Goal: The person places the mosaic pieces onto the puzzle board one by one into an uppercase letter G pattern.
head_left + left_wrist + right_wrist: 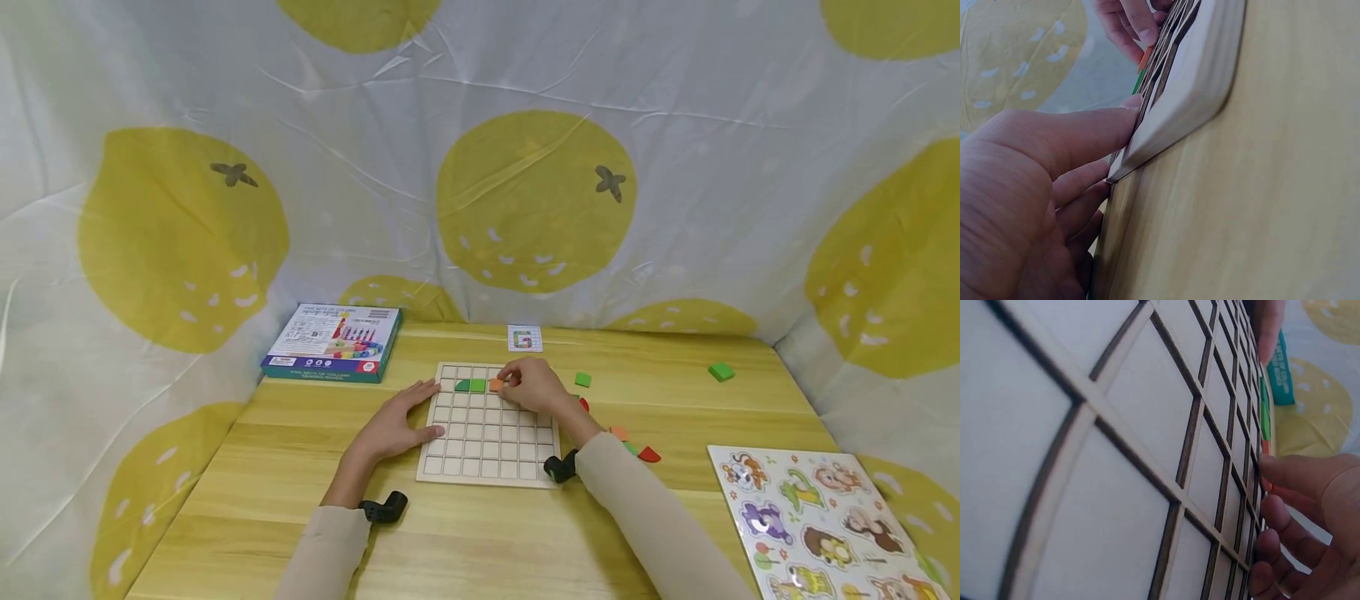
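A pale wooden grid board (480, 470) lies on the table in the head view. In its upper rows sit a dark green curved piece (462, 386), a green square tile (477, 386) and an orange square tile (496, 385). My right hand (534, 385) reaches over the board's upper right and pinches the orange tile between thumb and fingertips, which partly cover it. Along the left edge my left hand (390, 427) rests with fingers extended; its thumb (1085, 134) touches the board's rim in the left wrist view.
Right of the board lie a green tile (582, 379), an orange tile (618, 433) and red curved pieces (648, 455). Behind it is a small pattern card (524, 338). A game box (332, 342) stands back left, a green block (722, 372) far right, an animal puzzle (825, 521) front right.
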The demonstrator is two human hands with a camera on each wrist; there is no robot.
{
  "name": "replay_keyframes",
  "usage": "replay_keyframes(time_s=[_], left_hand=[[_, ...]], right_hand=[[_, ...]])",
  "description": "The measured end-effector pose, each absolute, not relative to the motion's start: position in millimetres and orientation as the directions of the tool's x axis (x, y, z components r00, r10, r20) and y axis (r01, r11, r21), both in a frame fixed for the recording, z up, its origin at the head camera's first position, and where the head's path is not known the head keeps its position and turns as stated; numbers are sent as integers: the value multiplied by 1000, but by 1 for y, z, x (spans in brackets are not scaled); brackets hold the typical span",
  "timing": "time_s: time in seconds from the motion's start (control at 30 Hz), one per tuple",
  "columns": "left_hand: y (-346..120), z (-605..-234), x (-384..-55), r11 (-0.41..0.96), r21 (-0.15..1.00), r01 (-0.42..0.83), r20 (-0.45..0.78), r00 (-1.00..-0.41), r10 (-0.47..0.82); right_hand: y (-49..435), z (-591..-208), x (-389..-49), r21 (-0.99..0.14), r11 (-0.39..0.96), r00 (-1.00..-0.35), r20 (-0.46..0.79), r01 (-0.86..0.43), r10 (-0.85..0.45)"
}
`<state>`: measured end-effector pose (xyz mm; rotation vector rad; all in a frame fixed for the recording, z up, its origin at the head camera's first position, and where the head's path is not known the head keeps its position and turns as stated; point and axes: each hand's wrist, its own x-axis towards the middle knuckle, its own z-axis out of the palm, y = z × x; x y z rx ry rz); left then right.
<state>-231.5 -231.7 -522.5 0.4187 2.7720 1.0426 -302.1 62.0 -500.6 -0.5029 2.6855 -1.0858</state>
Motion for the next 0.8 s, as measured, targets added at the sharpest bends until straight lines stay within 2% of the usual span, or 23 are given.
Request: replay_keyframes(time_s=[0.5,0.8], left_hand=[[-231,-522,-232,710,671,213,-38,-947,320],[-232,-523,-231,720,662,206,-44,-949,312]], right_hand=[[60,-501,-299,-685,688,-930,-43,-239,-366],[69,-501,-298,-737,635,-927,-33,-230,-373]])
